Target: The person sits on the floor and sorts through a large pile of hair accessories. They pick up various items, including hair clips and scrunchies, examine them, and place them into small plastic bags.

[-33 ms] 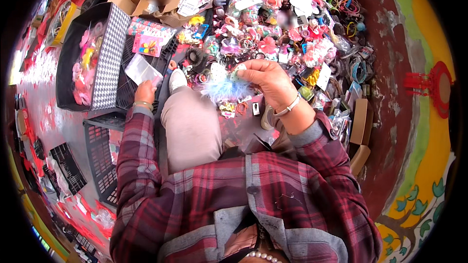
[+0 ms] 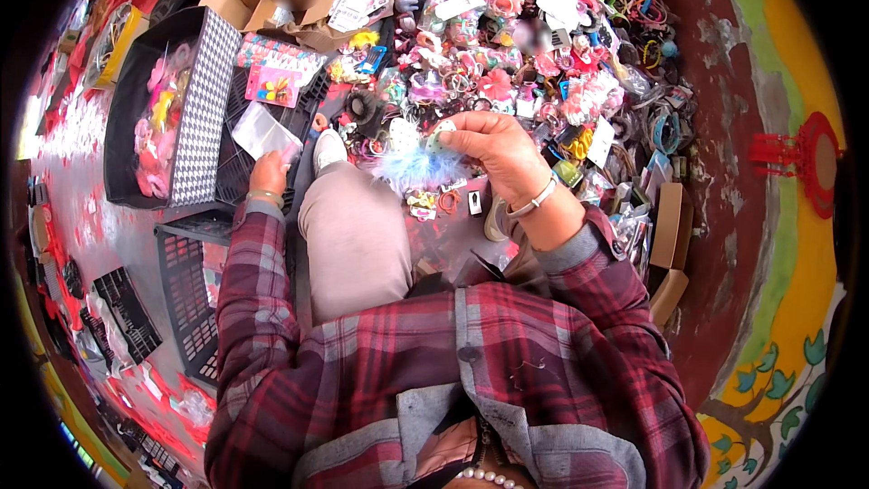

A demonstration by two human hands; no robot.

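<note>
At centre, the pale-blue, tufted accessory (image 2: 415, 170) presented a fluffy, feather-like surface. Left of centre, the clear, flat plastic bag (image 2: 265, 134) looked glossy. Upper left, the brown cardboard box (image 2: 262, 14) appeared matt.

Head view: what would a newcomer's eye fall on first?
Probably the colourful heap at top centre. Over its lower edge, the right hand holds a pale blue fluffy piece. On the left stands a bin with a houndstooth side.
</note>
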